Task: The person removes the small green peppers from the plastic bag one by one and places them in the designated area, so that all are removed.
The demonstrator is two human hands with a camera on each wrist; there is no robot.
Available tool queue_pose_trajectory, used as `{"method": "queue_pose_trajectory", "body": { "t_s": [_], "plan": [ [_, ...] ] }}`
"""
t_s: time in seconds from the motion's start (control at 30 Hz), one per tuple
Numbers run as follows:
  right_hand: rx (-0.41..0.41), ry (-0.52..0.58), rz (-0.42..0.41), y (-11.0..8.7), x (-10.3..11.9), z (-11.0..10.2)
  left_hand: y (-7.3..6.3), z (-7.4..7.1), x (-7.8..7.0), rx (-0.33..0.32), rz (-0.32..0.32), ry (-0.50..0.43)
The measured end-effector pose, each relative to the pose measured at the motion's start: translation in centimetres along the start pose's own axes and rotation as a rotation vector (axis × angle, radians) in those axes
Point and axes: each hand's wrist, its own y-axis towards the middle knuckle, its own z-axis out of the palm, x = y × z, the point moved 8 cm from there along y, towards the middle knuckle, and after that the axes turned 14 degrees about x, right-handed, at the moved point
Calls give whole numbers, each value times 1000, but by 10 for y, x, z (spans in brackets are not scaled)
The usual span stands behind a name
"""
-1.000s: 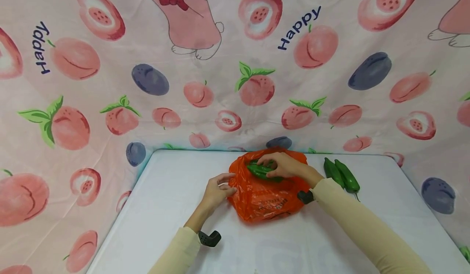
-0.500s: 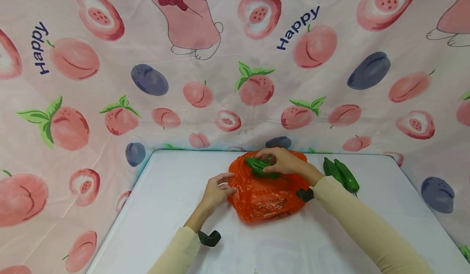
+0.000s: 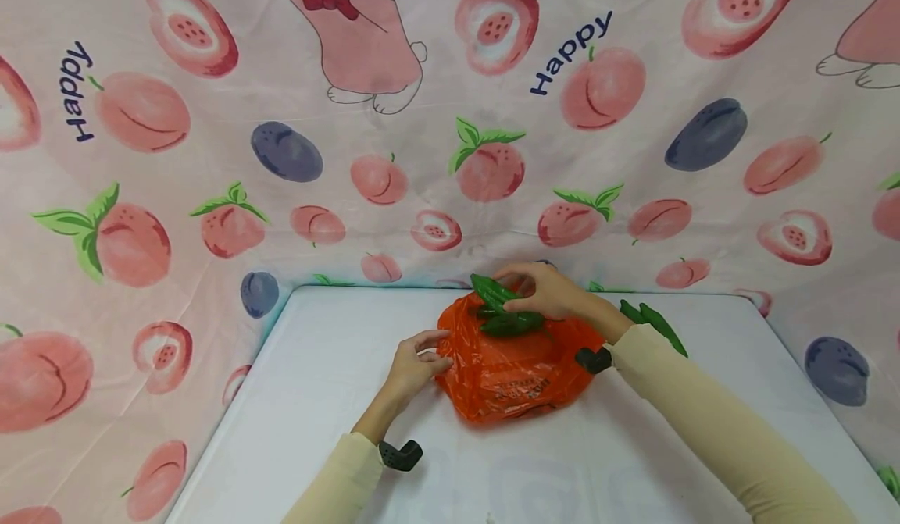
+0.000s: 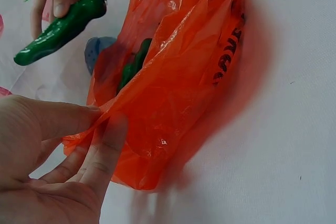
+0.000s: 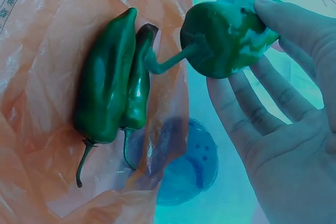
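An orange plastic bag lies with its mouth spread on the white table. My left hand pinches the bag's rim at its left side, the thumb and fingers on either side of the film. Above the bag, my right hand holds a green pepper between thumb and fingers, its stem pointing toward the bag in the right wrist view. Two more peppers lie side by side on the orange film, a wider one and a slimmer one.
Two green peppers lie on the table to the right of the bag, partly behind the right forearm. A fruit-printed cloth rises behind the table's back edge. Dark camera mounts sit at both wrists.
My right hand has lifted one green pepper up and away from the others in the bag, toward the table's back edge. The left hand has stayed at the bag's rim.
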Motion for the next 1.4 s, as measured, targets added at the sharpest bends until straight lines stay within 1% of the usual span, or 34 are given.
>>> {"method": "queue_pose_trajectory", "body": {
  "t_s": [0.17,0.4,0.57,0.8,1.0,1.17,1.4],
  "plan": [
    [-8,18,-2,-2,3,-5,0,1,-1,3,2,-2],
    [-9,59,-30,-6,3,-7,0,2,-2,12,4,-1],
    [-23,78,-13,-13,2,-11,0,2,-2,9,11,4],
    [-39,70,13,-27,-3,-18,-1,0,-3,5,11,10],
    [-61,44,10,-41,-8,-28,-2,0,-4,8,11,13],
    [-70,42,33,-53,-13,-36,-1,-1,-3,-6,-1,18],
    [-89,12,83,-74,-21,-43,-1,-1,-2,-16,-8,18]
  ]
}}
